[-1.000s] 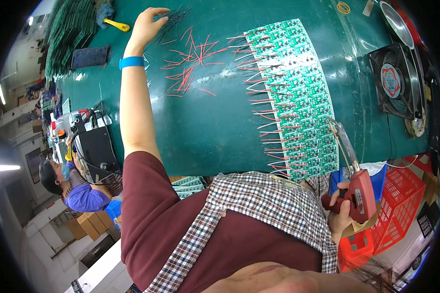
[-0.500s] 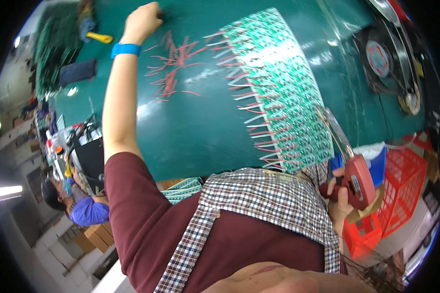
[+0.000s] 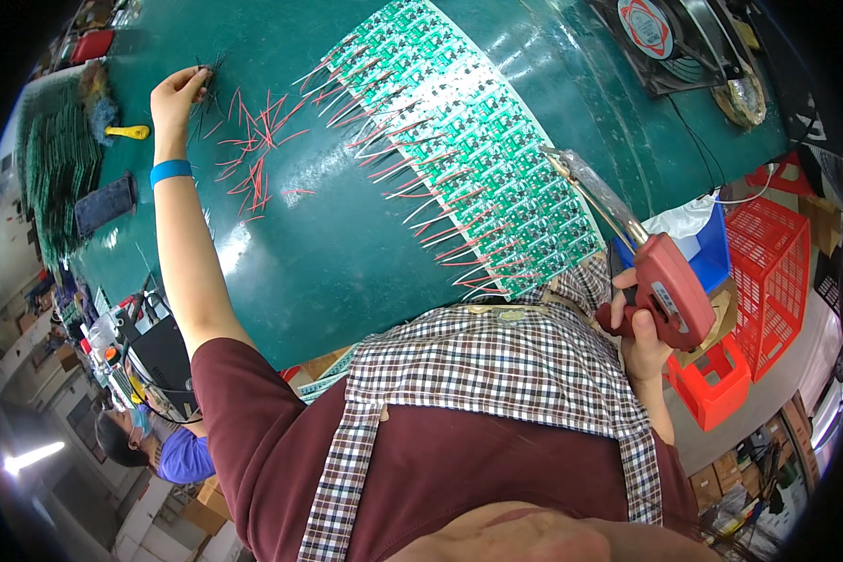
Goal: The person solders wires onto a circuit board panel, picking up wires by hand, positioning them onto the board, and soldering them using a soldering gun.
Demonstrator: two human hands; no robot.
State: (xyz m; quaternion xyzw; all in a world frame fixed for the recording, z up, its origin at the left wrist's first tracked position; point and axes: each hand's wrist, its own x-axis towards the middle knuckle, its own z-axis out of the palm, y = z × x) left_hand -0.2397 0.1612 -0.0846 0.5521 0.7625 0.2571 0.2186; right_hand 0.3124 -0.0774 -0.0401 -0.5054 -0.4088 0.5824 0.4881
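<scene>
My left hand [image 3: 176, 101] is stretched to the far left with thumb and forefinger pinched at a small heap of thin black wires [image 3: 206, 94]. Short red wires [image 3: 258, 155] lie scattered beside that heap. A long panel of green circuit boards [image 3: 468, 140] runs across the table toward my apron, with red and white wires fringing its left edge. My right hand [image 3: 639, 328] is wrapped round the handle of a red soldering gun [image 3: 670, 290]. The gun's long metal tip points up and left, over or against the panel's right edge; I cannot tell if it touches.
On the left are stacked green boards [image 3: 56, 169], a yellow-handled brush [image 3: 126, 132] and a dark flat phone-like slab [image 3: 105, 204]. A black fan [image 3: 670, 42] stands far right. Red crates [image 3: 768, 281] and a blue bin [image 3: 712, 248] are right of me. Another person [image 3: 183, 456] sits at left.
The view has shifted, so the table and panel appear farther left and higher. My left hand's fingertips are now pinched among the black wires. My right hand still holds the soldering gun.
</scene>
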